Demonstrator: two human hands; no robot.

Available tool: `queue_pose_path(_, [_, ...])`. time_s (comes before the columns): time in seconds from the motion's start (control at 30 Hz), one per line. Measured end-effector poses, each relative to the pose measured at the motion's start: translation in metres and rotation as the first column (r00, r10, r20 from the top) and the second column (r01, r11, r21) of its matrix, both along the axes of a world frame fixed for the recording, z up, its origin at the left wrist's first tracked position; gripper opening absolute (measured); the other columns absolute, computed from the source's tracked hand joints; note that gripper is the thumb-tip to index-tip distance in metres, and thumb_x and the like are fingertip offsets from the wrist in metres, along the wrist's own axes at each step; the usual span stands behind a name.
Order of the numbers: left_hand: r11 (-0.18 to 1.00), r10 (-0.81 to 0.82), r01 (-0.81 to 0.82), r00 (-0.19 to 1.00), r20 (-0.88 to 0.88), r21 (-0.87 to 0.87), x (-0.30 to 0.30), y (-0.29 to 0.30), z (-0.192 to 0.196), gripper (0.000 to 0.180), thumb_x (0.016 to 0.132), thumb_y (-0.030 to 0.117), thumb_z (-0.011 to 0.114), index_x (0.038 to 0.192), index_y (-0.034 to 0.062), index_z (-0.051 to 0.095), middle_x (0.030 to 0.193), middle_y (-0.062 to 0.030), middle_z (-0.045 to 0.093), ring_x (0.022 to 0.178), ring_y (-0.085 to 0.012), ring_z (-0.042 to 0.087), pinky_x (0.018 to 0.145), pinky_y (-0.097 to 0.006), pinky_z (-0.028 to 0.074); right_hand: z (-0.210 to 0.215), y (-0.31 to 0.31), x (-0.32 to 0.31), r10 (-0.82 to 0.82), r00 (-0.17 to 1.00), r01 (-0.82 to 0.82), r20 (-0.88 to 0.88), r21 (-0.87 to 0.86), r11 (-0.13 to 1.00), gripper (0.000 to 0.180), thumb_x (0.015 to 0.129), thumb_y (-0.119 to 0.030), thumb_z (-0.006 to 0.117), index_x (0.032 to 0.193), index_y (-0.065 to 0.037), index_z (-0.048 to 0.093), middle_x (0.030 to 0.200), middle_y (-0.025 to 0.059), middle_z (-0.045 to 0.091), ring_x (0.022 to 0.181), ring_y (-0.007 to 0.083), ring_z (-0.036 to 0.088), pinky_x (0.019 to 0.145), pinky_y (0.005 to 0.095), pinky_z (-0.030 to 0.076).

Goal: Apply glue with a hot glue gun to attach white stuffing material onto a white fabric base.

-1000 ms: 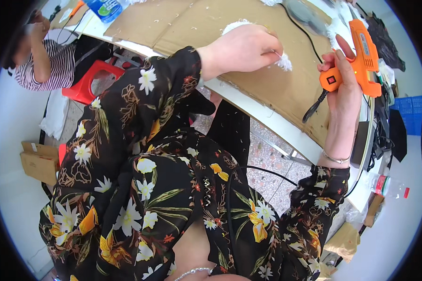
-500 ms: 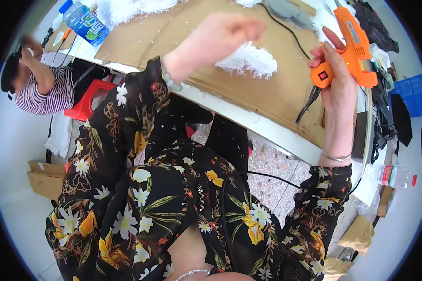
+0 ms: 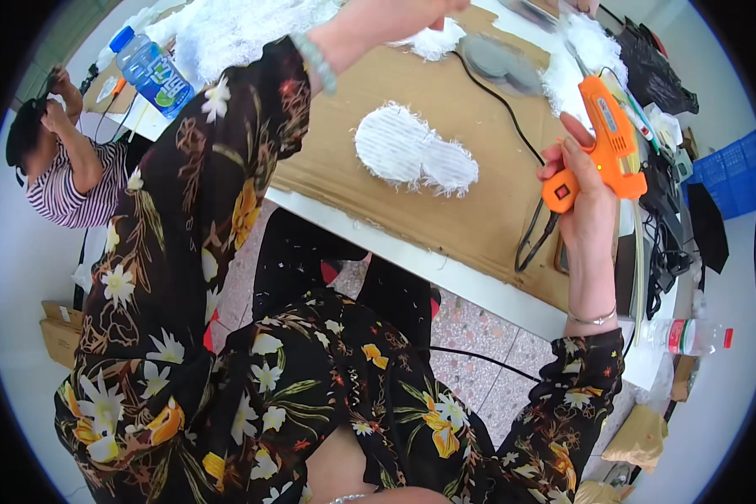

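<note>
My right hand (image 3: 581,181) is wrapped around an orange hot glue gun (image 3: 609,126), its nozzle pointing up and away. A black cord loops down from the gun's rear. My left hand (image 3: 386,21) reaches to the top edge of the view, where the frame cuts off its fingers; what they hold, if anything, is hidden. Just beyond it lies a white fluffy piece (image 3: 433,40). Nearer, a white shaggy sole-shaped piece (image 3: 412,151) rests flat on the brown cardboard (image 3: 336,168), apart from both hands.
Several grey translucent sole shapes (image 3: 504,65) lie at the back beside white fluff. White shaggy material (image 3: 227,42) and a blue-capped bottle (image 3: 155,76) are at the left. Farther left sits another person (image 3: 67,160). Another bottle (image 3: 689,336) and black cables (image 3: 664,235) are at the right.
My left hand has swung up and away, uncovering the whole sole-shaped piece. The glue gun in my right hand appears slightly lower and farther left. The view has shifted.
</note>
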State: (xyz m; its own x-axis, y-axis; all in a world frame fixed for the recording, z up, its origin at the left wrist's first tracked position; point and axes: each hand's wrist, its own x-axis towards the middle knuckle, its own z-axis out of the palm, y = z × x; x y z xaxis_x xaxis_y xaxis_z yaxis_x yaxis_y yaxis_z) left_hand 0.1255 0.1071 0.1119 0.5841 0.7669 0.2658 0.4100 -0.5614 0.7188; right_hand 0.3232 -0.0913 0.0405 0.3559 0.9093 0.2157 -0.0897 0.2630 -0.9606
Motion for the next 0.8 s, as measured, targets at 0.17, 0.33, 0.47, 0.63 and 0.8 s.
queue_pose_path(0.17, [0.933, -0.044, -0.020, 0.985, 0.167, 0.360, 0.031, 0.037, -0.027, 0.023, 0.080, 0.018, 0.057, 0.087, -0.0015, 0.067, 0.073, -0.0158, 0.066, 0.069, -0.0308, 0.064, 0.066, -0.039, 0.050, -0.005, 0.001, -0.004, -0.023, 0.996, 0.023, -0.085, 0.002, 1.000, 0.035, 0.088, -0.012, 0.052, 0.120, 0.004, 0.050, 0.080, 0.0103, 0.060, 0.063, 0.0137, 0.056, 0.062, 0.0259, 0.047])
queue_pose_path(0.33, [0.899, -0.096, 0.139, 0.988, -0.122, 0.416, 0.084, 0.086, -0.066, 0.026, 0.077, 0.026, 0.060, 0.090, 0.0050, 0.068, 0.084, -0.0166, 0.066, 0.078, -0.0307, 0.064, 0.071, -0.037, 0.050, -0.003, -0.001, -0.006, -0.080, 0.992, 0.074, -0.093, -0.067, 0.995, 0.041, 0.087, -0.017, 0.053, 0.122, 0.004, 0.048, 0.080, 0.0105, 0.060, 0.064, 0.0155, 0.056, 0.065, 0.0288, 0.047])
queue_pose_path(0.47, [0.937, 0.013, 0.099, 0.949, -0.316, 0.334, 0.109, 0.117, -0.080, 0.030, 0.074, 0.034, 0.061, 0.091, 0.0103, 0.070, 0.088, -0.0130, 0.067, 0.084, -0.0300, 0.063, 0.077, -0.038, 0.049, -0.003, 0.001, -0.008, -0.099, 0.992, 0.091, -0.082, -0.092, 0.992, 0.040, 0.087, -0.015, 0.053, 0.121, 0.005, 0.048, 0.080, 0.0104, 0.059, 0.065, 0.0150, 0.056, 0.064, 0.0291, 0.048])
queue_pose_path(0.63, [0.912, 0.029, 0.059, 0.977, -0.210, 0.405, 0.108, 0.143, -0.082, 0.021, 0.077, 0.017, 0.056, 0.085, 0.0018, 0.067, 0.080, -0.0215, 0.064, 0.078, -0.0336, 0.063, 0.068, -0.038, 0.049, -0.001, 0.000, -0.008, -0.101, 0.994, 0.095, -0.052, -0.114, 0.989, 0.041, 0.086, -0.015, 0.055, 0.120, 0.006, 0.048, 0.080, 0.0102, 0.059, 0.065, 0.0144, 0.055, 0.065, 0.0288, 0.049])
queue_pose_path(0.8, [0.933, -0.091, 0.198, 0.937, -0.338, 0.301, 0.128, 0.135, -0.088, 0.044, 0.072, 0.035, 0.066, 0.104, 0.0050, 0.066, 0.097, -0.0145, 0.067, 0.090, -0.0294, 0.063, 0.082, -0.035, 0.048, -0.003, -0.004, -0.006, -0.095, 0.993, 0.084, -0.062, -0.165, 0.983, 0.040, 0.084, -0.014, 0.058, 0.117, 0.006, 0.048, 0.081, 0.0106, 0.059, 0.067, 0.0148, 0.056, 0.065, 0.0286, 0.049])
